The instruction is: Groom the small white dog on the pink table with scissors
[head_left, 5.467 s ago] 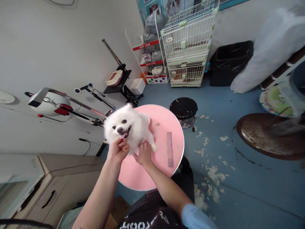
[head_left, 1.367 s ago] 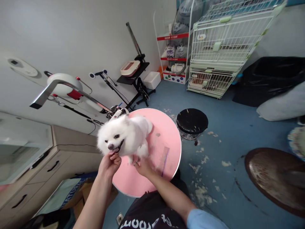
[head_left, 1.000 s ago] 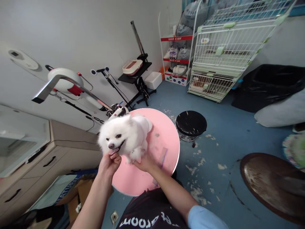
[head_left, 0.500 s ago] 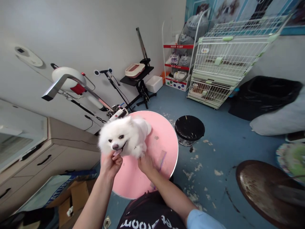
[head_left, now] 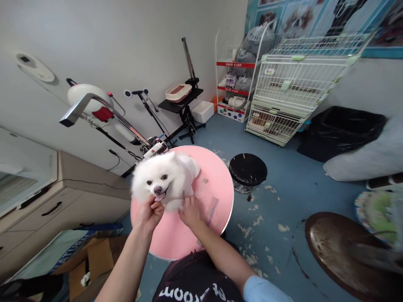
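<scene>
Since a second ago, the white spitz-type dog (head_left: 171, 178) has turned its head further toward the camera, seated on the round pink tabletop (head_left: 217, 176). The left hand (head_left: 150, 213) pinches its chin; the right hand (head_left: 190, 209) curls at its foreleg, fingers' grip unclear. A purple-edged comb (head_left: 213, 206) lies nearby.

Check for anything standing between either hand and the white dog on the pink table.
Nothing visible does. The left hand is at the white dog's chin, and the right hand is by its chest and foreleg. The purple-edged comb lies on the pink table to the right hand's right, outside both gaps.
</scene>
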`<state>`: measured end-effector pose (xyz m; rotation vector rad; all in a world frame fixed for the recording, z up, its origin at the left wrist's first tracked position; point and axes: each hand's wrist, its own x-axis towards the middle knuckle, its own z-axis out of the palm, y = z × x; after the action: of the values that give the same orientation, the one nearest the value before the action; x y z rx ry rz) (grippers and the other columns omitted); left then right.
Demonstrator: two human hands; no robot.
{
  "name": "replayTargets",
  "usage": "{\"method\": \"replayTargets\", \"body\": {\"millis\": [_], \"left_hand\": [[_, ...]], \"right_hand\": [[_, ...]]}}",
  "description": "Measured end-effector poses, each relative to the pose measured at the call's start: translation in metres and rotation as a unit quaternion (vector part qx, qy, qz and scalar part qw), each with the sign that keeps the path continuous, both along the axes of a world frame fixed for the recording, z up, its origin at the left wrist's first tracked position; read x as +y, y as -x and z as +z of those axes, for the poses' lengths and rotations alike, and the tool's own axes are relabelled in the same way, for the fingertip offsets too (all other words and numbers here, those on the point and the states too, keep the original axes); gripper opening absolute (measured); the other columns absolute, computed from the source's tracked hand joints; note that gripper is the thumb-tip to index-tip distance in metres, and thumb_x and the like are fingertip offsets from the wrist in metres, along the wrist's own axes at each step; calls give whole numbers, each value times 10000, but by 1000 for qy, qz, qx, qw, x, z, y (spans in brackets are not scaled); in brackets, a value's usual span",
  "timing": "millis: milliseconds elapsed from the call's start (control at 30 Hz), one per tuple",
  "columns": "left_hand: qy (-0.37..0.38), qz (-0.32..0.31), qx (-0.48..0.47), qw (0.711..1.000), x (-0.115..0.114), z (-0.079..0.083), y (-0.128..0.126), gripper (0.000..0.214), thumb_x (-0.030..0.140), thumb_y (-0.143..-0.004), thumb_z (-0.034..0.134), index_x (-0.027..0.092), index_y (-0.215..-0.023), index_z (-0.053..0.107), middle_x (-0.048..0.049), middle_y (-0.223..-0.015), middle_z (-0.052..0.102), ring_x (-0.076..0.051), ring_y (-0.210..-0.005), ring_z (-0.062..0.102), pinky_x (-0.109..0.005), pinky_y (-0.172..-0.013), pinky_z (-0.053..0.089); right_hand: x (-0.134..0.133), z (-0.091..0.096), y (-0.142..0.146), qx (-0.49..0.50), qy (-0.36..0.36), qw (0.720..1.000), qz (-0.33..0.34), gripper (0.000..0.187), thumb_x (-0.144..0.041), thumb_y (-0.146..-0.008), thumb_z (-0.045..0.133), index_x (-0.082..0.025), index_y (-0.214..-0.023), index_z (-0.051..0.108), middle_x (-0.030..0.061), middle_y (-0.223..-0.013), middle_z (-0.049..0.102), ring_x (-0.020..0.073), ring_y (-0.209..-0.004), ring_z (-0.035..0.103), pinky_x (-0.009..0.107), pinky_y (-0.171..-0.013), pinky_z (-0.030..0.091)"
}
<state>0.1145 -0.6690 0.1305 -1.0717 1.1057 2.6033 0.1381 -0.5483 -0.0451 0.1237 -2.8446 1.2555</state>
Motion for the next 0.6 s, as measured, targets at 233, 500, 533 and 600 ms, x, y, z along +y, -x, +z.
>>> {"method": "replayTargets", "body": {"millis": [233, 500, 533, 600], "left_hand": [[-6, 10, -12, 1000, 2, 4, 2, 212, 26, -922, 429, 160, -762, 466, 77, -547, 449, 0, -295, 328, -123, -319, 248], [-9, 3, -21, 1000, 0, 5, 3, 228, 43, -924, 425, 179, -741, 418, 81, -541, 456, -6, -290, 316, -132, -315, 235], [-10, 0, -19, 1000, -1, 5, 3, 224, 43, -921, 427, 180, -744, 419, 83, -536, 448, -6, -292, 319, -129, -317, 237], [-7, -11, -10, 1000, -3, 3, 3, 217, 36, -905, 440, 181, -746, 418, 89, -521, 424, -7, -295, 321, -123, -319, 240]], "right_hand": [[-2, -10, -3, -6, -37, 999, 17, 436, -229, -897, 555, -166, -1329, 546, 161, -1132, 634, 295, -1044, 582, 419, -873, 479], [-3, -11, 1, -34, -64, 997, 17, 337, -80, -893, 462, -166, -1179, 619, 143, -1054, 664, 262, -947, 619, 385, -835, 484], [-3, -11, 0, -28, -57, 998, 15, 325, -121, -893, 497, -167, -1194, 611, 151, -1085, 657, 274, -972, 614, 399, -851, 484], [-2, -10, 1, -10, -50, 999, 3, 329, -240, -879, 578, -156, -1196, 603, 172, -1132, 634, 308, -1030, 590, 443, -893, 475]]}}
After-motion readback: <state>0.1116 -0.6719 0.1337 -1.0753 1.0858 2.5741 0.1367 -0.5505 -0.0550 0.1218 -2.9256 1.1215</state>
